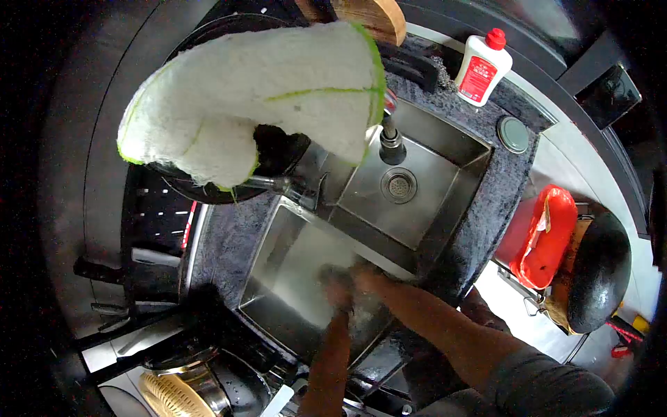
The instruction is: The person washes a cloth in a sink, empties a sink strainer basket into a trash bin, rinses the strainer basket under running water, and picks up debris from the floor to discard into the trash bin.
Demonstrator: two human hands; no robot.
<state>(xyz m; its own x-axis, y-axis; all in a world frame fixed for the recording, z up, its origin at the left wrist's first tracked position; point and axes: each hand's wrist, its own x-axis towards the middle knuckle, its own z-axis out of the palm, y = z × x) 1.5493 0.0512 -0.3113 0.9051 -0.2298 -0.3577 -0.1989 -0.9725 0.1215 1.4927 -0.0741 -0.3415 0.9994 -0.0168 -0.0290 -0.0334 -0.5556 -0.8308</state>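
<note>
Both hands reach down into the near basin of a steel sink (253, 306). My left hand (338, 286) is low in the basin, close to my right hand (365, 275). Blur smears the fingers of both, so I cannot make out what they grip, if anything. Around and beyond them lies a whitish, cloudy patch (299, 267), either murky water or something pale under it. A faucet spout (392, 142) stands over the other basin (431, 187), whose round drain shows.
A white cloth with green edging (257, 83) drapes over a dark round item at the back left. On the counter stand a white bottle with a red cap (483, 69) and a round lid (513, 134). A red container (545, 236) and dark wok (601, 274) are right.
</note>
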